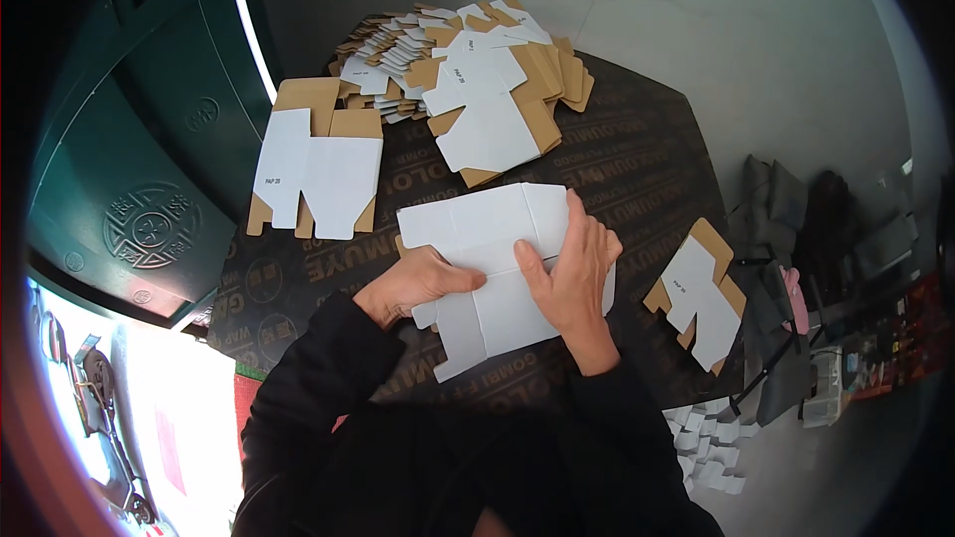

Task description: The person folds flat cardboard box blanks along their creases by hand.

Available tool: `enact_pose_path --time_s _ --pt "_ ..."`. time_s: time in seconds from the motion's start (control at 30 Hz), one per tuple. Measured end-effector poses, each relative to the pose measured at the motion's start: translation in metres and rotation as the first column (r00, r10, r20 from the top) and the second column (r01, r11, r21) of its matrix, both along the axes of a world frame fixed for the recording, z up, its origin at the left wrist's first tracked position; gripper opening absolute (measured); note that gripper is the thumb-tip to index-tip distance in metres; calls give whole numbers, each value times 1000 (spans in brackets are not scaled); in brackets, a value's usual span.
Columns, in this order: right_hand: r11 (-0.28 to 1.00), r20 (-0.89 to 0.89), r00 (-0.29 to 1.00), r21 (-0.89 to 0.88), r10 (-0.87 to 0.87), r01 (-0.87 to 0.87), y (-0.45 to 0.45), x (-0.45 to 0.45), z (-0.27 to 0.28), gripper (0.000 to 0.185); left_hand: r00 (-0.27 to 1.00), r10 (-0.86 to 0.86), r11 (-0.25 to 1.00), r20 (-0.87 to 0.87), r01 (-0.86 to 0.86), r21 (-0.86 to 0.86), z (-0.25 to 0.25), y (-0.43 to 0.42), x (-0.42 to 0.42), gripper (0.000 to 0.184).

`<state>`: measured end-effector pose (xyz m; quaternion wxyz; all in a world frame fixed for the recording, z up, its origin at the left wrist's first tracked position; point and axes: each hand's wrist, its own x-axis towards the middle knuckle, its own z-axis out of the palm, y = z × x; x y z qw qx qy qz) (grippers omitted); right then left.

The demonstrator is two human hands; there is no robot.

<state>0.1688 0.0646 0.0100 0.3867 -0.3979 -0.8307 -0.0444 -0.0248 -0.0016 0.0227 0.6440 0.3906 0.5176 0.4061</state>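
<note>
A white die-cut cardboard box blank (497, 229) is held between my two hands over the near part of the dark table. My left hand (423, 281) grips its left side, thumb lying on the white face and the other fingers hidden beneath. On the right, my right hand (577, 273) has its thumb on the white face and its fingers along the right edge. The blank has crease lines, and its panels look nearly flat. A little brown shows at its left edge.
Flat box blanks lie on the dark table (637, 139): one blank (338, 174) at left, another blank (696, 293) at right, and a large pile (487, 109) at the back. White folded pieces (711, 447) sit on the floor at lower right. A green door (149, 139) stands at left.
</note>
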Motion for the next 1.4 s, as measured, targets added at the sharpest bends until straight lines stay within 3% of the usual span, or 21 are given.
enact_pose_path --time_s 0.17,0.37,0.5,0.7,0.87,1.03,1.17,1.2,1.33,1.4 --pt "994 -86 996 98 -34 42 5 2 -5 53 992 -24 994 127 37 -100 -16 6 -7 26" --pt "992 -214 977 117 -18 44 5 8 -3 44 986 -97 992 135 107 -64 -11 -4 -9 26" --pt "979 -255 967 192 -15 66 1 13 8 40 993 -90 991 74 81 109 -5 -10 1 27" --pt "943 -299 950 332 86 20 -1 14 15 40 999 -36 997 30 33 74 -16 -10 -11 29" --pt "962 -484 853 261 198 -75 -9 13 12 32 969 41 947 244 -116 300 4 -19 -11 32" --pt "980 -643 749 10 158 -199 -11 25 12 24 990 -18 864 137 -53 501 -5 -15 -11 35" --pt "977 -654 729 80 202 -200 -11 22 27 12 926 -112 770 -360 310 557 -13 -11 -17 36" --pt "977 -656 728 78 201 -200 -10 22 28 12 925 -113 771 -361 311 555 -14 -11 -16 36" --pt "993 -262 957 14 121 -121 -4 30 30 9 888 -100 743 -448 366 560 -22 -7 -9 36" --pt "992 -263 957 29 125 -121 -4 27 31 11 863 -43 683 -503 392 616 -27 -5 -8 35"
